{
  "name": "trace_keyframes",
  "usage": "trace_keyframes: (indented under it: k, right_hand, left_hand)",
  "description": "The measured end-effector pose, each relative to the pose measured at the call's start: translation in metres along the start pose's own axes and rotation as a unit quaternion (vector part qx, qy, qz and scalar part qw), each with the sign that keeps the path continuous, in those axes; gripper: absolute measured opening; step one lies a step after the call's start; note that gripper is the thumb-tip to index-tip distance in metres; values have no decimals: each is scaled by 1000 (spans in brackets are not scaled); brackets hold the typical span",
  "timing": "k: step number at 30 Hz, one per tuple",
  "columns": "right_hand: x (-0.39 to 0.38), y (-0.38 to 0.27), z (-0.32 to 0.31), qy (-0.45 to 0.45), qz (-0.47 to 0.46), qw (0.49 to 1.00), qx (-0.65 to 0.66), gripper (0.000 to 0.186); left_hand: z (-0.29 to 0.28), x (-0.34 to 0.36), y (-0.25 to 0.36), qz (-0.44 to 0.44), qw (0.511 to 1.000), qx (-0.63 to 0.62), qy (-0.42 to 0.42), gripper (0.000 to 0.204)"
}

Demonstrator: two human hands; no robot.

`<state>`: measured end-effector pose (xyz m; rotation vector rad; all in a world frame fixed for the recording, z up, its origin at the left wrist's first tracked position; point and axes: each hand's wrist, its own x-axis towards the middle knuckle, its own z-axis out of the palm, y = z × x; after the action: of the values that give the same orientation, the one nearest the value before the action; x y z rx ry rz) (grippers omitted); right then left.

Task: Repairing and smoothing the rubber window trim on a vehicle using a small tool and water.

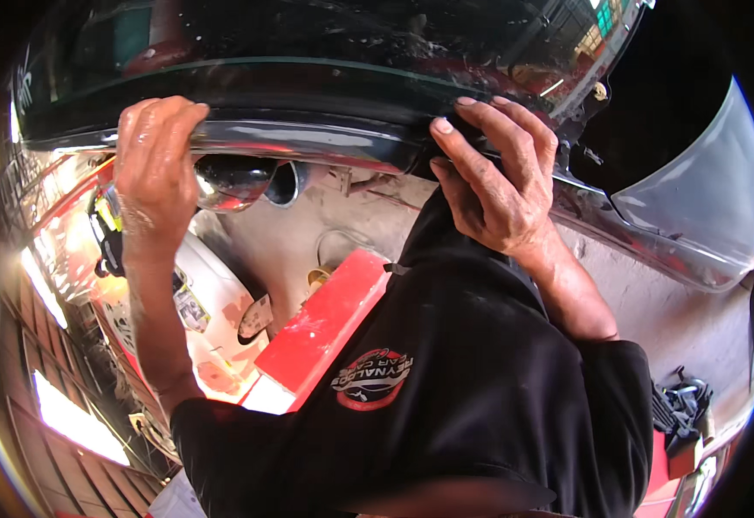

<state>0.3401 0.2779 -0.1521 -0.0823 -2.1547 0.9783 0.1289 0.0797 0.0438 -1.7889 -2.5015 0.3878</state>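
Observation:
A dark, glossy car panel (325, 43) with a long trim strip (299, 129) along its lower edge spans the top of the view. My left hand (154, 164) is closed over the trim's left part, its fingers bent together on the edge. My right hand (502, 181) rests on the trim further right, fingers apart and slightly bent, fingertips on the dark surface. A glossy rounded part (230, 186) sits just under the trim, right of my left hand; I cannot make out what it is.
A grey curved car panel (687, 207) is at right. Below are a concrete floor (618, 302), a red box-like object (312, 324) and a pale, paint-marked object (213, 276). Dark bundled items (679, 406) lie at lower right. My black-clothed body fills the lower middle.

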Motion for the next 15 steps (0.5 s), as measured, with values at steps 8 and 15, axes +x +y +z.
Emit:
trace_keyframes:
  k: [8,15]
  right_hand:
    - [-4,4,1,7,7,1000,-15,52]
    - [-3,0,3,32,13,999,-2,52]
  left_hand:
    - [0,24,46,31,998,-53,-17,44]
    - [24,37,95,76,991,-104,27,34]
